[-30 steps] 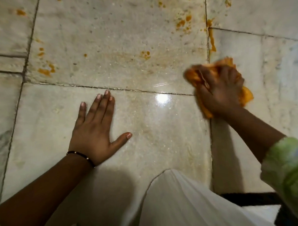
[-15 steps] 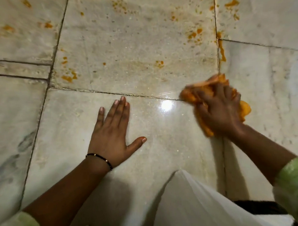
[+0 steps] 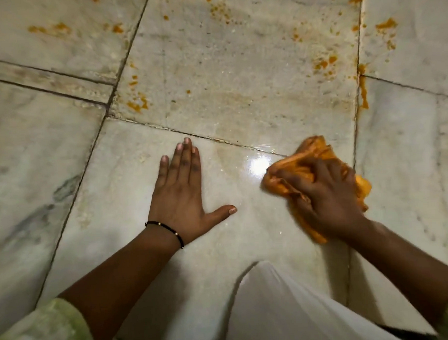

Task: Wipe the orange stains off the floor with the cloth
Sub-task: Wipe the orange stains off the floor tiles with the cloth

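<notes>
Marble floor (image 3: pixel 240 97), pale tiles, dark joints, orange stains (image 3: pixel 138 104) scattered on far tiles. Left hand (image 3: pixel 179 195) flat on near tile, fingers straight, thumb out. Right hand (image 3: pixel 327 198) clenches crumpled orange cloth (image 3: pixel 294 164), presses it on floor beside light reflection.

No writing, label, brand, number or sign can be read anywhere in the view; neither the floor (image 3: pixel 240 92) nor the cloth (image 3: pixel 307 153) bears any lettering.
</notes>
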Action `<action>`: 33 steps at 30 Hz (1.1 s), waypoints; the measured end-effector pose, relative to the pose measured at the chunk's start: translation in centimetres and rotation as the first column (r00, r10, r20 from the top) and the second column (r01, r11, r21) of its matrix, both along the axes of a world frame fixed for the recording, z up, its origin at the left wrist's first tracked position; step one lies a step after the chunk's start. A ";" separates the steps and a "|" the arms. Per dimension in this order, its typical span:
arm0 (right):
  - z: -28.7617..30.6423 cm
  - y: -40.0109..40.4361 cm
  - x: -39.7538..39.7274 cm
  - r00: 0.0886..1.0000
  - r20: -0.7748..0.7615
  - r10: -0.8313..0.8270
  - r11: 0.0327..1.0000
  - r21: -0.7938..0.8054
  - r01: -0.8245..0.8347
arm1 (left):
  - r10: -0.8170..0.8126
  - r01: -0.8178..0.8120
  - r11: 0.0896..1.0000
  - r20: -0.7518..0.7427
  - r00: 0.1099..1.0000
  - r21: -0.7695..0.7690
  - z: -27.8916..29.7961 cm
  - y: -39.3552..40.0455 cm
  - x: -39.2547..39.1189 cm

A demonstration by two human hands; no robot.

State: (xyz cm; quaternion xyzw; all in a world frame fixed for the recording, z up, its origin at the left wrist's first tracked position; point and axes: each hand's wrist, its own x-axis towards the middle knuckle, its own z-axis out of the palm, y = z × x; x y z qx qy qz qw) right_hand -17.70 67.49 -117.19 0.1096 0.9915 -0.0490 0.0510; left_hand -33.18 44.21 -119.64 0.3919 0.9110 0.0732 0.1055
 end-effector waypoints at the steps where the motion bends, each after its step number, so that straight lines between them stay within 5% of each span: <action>1: 0.1 1.3 -0.4 0.999 0.000 -0.042 0.999 0.024 0.042 | -0.002 0.002 1.000 0.000 1.000 -0.004 0.0 0.0 0.1; 6: -0.2 2.9 -9.5 0.962 -0.077 -0.262 0.963 0.036 0.266 | -0.003 0.003 1.000 0.003 1.000 -0.026 0.3 0.1 0.1; 10: -0.7 -3.9 -13.4 0.998 -0.061 0.013 1.000 0.022 -0.012 | 0.013 -0.011 0.999 0.041 0.999 -0.038 0.9 0.2 0.0; 16: -0.6 -2.8 -2.6 0.984 -0.047 0.172 0.985 -0.024 -0.173 | 0.005 -0.004 1.000 0.030 1.000 -0.012 0.6 0.0 0.0; 24: -0.2 1.7 -11.7 0.947 -0.125 -0.294 0.955 0.002 0.297 | 0.007 -0.006 1.000 0.028 1.000 -0.024 0.7 0.2 0.2; 28: -0.8 -4.0 -14.3 0.991 -0.110 -0.072 0.997 -0.002 0.072 | 0.013 -0.008 0.996 0.051 0.999 -0.088 1.0 0.2 0.1; 33: -1.3 -5.8 -5.0 0.993 -0.111 0.041 0.999 0.003 -0.041 | 0.005 -0.002 0.995 0.037 0.999 -0.101 1.0 0.2 0.1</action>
